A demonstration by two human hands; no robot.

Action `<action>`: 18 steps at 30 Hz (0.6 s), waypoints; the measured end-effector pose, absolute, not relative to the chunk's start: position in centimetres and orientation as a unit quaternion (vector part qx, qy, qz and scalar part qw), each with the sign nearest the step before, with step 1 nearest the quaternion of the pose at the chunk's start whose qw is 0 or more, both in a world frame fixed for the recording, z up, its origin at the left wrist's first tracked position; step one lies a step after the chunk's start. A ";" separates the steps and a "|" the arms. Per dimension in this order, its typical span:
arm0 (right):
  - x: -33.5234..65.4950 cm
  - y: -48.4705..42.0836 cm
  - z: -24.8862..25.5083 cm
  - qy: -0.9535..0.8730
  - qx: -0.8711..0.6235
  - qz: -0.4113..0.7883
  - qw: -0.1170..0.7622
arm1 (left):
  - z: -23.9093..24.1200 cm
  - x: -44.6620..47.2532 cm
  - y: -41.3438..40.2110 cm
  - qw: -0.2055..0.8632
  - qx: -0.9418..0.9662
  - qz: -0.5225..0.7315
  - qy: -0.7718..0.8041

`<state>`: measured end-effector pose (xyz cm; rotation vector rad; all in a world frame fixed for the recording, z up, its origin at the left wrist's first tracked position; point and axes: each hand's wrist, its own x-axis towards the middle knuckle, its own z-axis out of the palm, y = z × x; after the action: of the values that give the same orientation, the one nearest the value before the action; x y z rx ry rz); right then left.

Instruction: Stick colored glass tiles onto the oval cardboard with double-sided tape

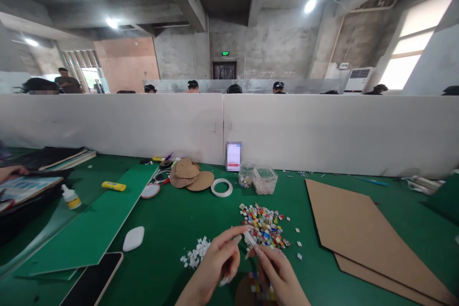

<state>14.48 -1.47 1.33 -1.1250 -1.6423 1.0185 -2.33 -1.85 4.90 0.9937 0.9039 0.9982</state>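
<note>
Over the green table, my right hand pinches a small white strip between thumb and forefinger. The forefinger of my left hand reaches to the strip's upper end, while its other fingers curl in; what they may hold is hidden. Just behind the fingertips lies a heap of coloured mosaic tiles. A pile of small white pieces lies left of my left hand. Below my hands, partly covered by the right one, is a brown round board with coloured tiles on it, blurred.
Clear plastic boxes, a lit phone, a white ring and cardboard discs stand near the white partition. Cardboard sheets lie right; green boards, a glue bottle and a dark phone left. Another person's hand is far left.
</note>
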 end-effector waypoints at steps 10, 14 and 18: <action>14.0 -2.4 2.1 -0.624 -0.443 0.508 0.394 | 3.3 -2.9 -0.2 0.589 0.423 0.483 0.491; 14.1 -2.6 2.3 -0.631 -0.445 0.508 0.381 | 3.9 -2.7 -0.6 0.624 0.408 0.468 0.474; 14.4 -2.2 2.1 -0.671 -0.436 0.474 0.368 | 4.6 -2.5 -0.9 0.635 0.419 0.436 0.481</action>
<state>14.38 -2.23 2.07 -1.1187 -1.7229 1.2158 -2.51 -0.87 4.65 0.9578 1.0988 0.9977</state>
